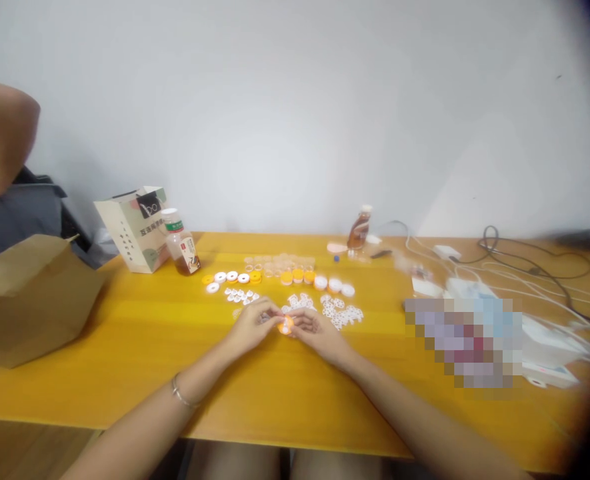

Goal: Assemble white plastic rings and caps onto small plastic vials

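My left hand (255,325) and my right hand (321,335) meet above the front middle of the table, fingers closed on opposite sides of a small orange round piece (285,325). Something white shows in the middle of that piece, too blurred to name. Just beyond my fingers lie small white gear-like parts (342,313) and, to the left, small white pieces (241,296). Farther back, orange and white discs with holes (231,276) form a row. To their right stand orange and white round caps (298,275), with clear rings (279,263) behind.
A brown paper bag (35,300), a printed carton bag (132,230) and a labelled bottle (181,243) stand left. A brown drink bottle (359,230) is at the back. Cables (529,267) and white boxes (549,340) crowd the right. Another person's arm (5,133) shows at far left.
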Motion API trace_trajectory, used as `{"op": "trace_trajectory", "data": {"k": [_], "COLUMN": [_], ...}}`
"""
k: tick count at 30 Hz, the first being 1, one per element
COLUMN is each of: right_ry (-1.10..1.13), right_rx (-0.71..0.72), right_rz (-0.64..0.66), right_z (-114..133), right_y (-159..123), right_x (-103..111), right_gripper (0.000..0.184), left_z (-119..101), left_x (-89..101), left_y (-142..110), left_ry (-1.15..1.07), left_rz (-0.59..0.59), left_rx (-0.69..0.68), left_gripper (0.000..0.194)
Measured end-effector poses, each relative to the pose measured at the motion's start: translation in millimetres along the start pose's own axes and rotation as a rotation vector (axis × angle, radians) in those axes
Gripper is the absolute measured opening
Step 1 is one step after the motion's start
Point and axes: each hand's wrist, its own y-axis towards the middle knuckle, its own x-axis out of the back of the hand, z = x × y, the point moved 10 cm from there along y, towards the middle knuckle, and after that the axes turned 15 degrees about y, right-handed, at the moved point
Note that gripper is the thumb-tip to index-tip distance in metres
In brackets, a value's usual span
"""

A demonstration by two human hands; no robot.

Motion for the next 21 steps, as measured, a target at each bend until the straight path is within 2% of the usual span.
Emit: {"op": "trace_trajectory", "data": {"k": [8,14,18,21], "right_ry": [0.088,0.156,0.144,0.145], "right_rx": [-0.01,0.012,-0.023,-0.055], "right_rz": [-0.103,-0.158,-0.116,-0.073], "right_z": [7,11,7,2], "right_y": [-2,-2,-2,-3], "right_x": [11,21,18,14], "right_gripper": [0.032,0.033,0.033,0.032], "left_z": [-2,11,7,-18], "left_x": [11.7,18.4,17.5,0.0], "left_y": [2,8,35,67], "left_ry": [0.052,0.127,0.208,0.278], "left_rz": [-0.067,-0.132,-0.084,0.044], "left_rx": [-0.004,0.023,-0.013,-0.182], "left_gripper": [0.015,0.015,0.014,0.015]}}
